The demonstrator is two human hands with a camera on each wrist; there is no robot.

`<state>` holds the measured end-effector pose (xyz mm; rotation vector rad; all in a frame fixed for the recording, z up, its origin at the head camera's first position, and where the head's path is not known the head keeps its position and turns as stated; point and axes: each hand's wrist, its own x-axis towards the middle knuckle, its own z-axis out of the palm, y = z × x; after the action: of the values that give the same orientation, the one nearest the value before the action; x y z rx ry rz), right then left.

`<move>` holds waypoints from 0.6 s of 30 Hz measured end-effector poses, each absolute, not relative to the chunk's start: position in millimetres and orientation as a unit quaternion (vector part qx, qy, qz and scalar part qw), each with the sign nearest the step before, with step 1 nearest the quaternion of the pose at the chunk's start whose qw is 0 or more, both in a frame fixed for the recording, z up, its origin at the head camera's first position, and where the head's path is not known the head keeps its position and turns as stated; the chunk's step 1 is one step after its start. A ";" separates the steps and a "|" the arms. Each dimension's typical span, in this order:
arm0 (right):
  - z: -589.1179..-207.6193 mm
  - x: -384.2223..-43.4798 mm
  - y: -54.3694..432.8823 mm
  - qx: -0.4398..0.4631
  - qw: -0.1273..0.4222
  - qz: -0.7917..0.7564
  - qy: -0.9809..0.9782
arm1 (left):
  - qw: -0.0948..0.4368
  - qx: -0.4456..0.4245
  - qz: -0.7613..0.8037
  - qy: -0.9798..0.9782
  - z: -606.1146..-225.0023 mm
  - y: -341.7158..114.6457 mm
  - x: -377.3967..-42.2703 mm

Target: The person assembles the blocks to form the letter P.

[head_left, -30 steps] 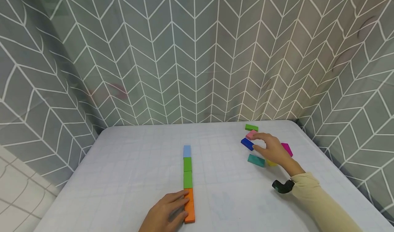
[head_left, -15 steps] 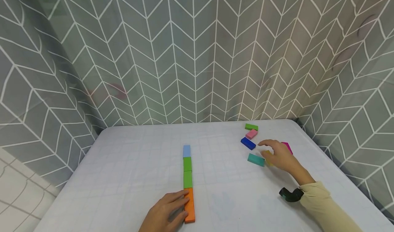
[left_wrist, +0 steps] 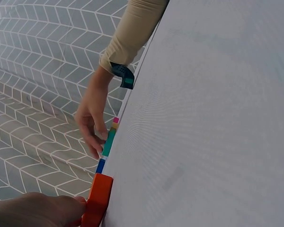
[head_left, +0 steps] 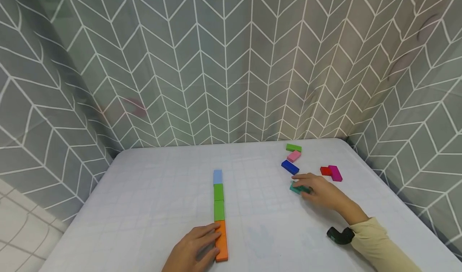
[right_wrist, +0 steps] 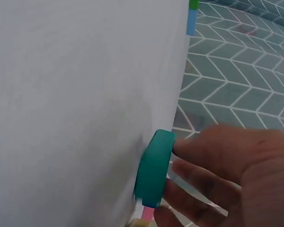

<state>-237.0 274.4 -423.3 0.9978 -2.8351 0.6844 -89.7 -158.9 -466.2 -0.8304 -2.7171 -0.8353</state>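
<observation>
In the head view my left hand (head_left: 195, 246) rests its fingertips on the orange block (head_left: 222, 244) at the near end of a row, with the thumb beside it. Two green blocks (head_left: 218, 201) and a light blue block (head_left: 217, 176) continue that row away from me. On the table's right side my right hand (head_left: 323, 191) reaches over the teal block (head_left: 294, 188) and pinches it between thumb and fingers. The right wrist view has the thumb against the teal block (right_wrist: 156, 163) and fingertips lower along it. The hand partly covers that block in the head view.
Beyond the right hand lie a blue block (head_left: 290, 167), a pink block (head_left: 294, 156) and a green block (head_left: 294, 147). A red block (head_left: 325, 171) touches a magenta block (head_left: 335, 173). A yellow block (left_wrist: 114, 125) shows in the left wrist view. A patterned curtain (head_left: 231, 63) surrounds the table.
My right hand has moved from near the pink and blue blocks, past the yellow block, onto the teal block, uncovering the red block. The left hand has stayed on the orange block.
</observation>
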 end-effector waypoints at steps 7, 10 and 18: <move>-411.5 -234.1 270.8 0.323 -0.057 0.223 -0.918 | 0.076 -0.269 -0.281 -0.918 -464.9 -158.5 -89.2; -407.0 -236.4 265.6 0.321 -0.054 0.227 -0.918 | 0.076 -0.269 -0.282 -0.918 -464.2 -159.0 -89.4; -390.6 -263.1 217.2 0.350 0.000 0.268 -0.898 | 0.079 -0.276 -0.282 -0.916 -465.6 -159.7 -89.4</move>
<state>-263.1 217.2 -390.6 1.0996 -2.8200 0.8426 -89.4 -159.7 -465.6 -0.8264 -2.7407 -0.8435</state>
